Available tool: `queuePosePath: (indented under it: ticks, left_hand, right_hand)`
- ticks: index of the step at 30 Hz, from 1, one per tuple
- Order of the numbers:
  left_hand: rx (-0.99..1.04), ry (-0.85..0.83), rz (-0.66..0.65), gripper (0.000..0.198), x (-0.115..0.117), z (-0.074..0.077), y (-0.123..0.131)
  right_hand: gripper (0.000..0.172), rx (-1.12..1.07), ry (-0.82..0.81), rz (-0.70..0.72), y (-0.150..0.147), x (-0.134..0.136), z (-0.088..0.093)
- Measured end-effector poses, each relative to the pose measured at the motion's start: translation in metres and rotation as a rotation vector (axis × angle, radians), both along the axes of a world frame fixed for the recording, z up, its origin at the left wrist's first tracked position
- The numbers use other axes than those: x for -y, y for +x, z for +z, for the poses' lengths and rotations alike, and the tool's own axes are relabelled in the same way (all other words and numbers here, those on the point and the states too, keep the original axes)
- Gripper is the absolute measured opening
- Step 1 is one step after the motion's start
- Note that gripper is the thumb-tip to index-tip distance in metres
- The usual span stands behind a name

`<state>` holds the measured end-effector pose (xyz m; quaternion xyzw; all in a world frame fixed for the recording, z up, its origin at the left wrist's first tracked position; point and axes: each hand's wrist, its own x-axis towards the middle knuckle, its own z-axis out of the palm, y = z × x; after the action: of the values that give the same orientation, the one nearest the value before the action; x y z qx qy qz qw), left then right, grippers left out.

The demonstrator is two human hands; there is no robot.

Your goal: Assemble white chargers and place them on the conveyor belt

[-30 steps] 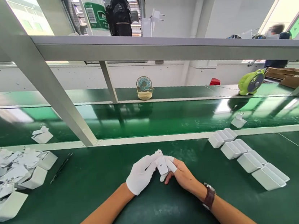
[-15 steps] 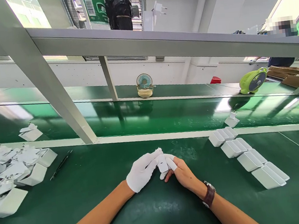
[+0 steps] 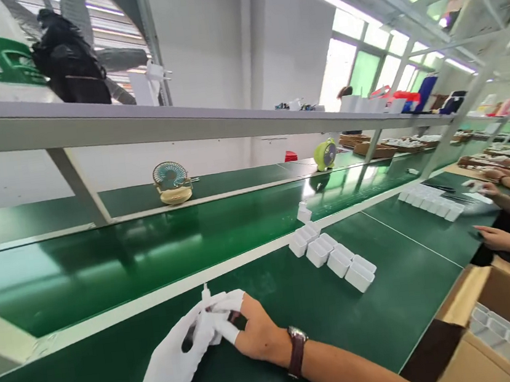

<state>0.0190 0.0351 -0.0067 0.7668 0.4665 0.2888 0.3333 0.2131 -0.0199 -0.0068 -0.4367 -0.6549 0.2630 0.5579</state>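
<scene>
My left hand (image 3: 176,365), in a white glove, rests on the green table with its fingers curled round a small white plug part (image 3: 206,296) that sticks up between both hands. My right hand (image 3: 254,333) is bare apart from white finger cots, wears a brown watch, and pinches the same part from the right. Both hands meet near the bottom centre of the view. A row of white charger housings (image 3: 332,256) lies on the table to the right, beyond my hands.
A green conveyor belt (image 3: 149,241) runs behind a white rail. On the far side stand a small beige fan (image 3: 173,182) and a green fan (image 3: 325,154). A cardboard box (image 3: 508,321) with white parts sits at the lower right. Other people's hands (image 3: 495,237) work farther right.
The view has swung to the right; the pile of white parts on the left has left the frame, while a cardboard box and co-workers' hands have appeared. My hands stay together on the part.
</scene>
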Motion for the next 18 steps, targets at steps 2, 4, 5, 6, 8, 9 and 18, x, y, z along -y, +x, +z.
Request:
queuePosePath:
  ticks: [2,4,5,6,8,9,18]
  left_hand:
    - [-0.073,0.026,0.004,0.047,-0.003,-0.001,0.002]
    - [-0.108,0.075,0.012,0.042,-0.004,-0.001,0.004]
    - [-0.105,0.087,0.017,0.040,-0.004,0.000,0.005]
    - [-0.094,0.085,0.016,0.039,-0.004,0.001,0.006]
    - [-0.054,0.052,-0.001,0.037,-0.004,0.002,0.009]
    - [-0.031,0.032,-0.017,0.036,-0.004,0.002,0.010]
    - [0.105,-0.017,-0.002,0.041,-0.012,0.007,0.005]
  right_hand:
    - [0.030,0.171,0.121,-0.010,0.004,0.004,0.004]
    - [0.034,0.289,0.172,-0.002,0.007,0.006,0.007]
    - [0.035,0.332,0.185,-0.004,0.008,0.006,0.007]
    - [0.037,0.366,0.195,-0.005,0.009,0.005,0.006]
    - [0.039,0.416,0.210,-0.006,0.011,0.003,0.001]
    - [0.040,0.434,0.215,-0.008,0.011,0.002,-0.002]
    - [0.056,0.540,0.115,-0.144,0.009,0.008,-0.016]
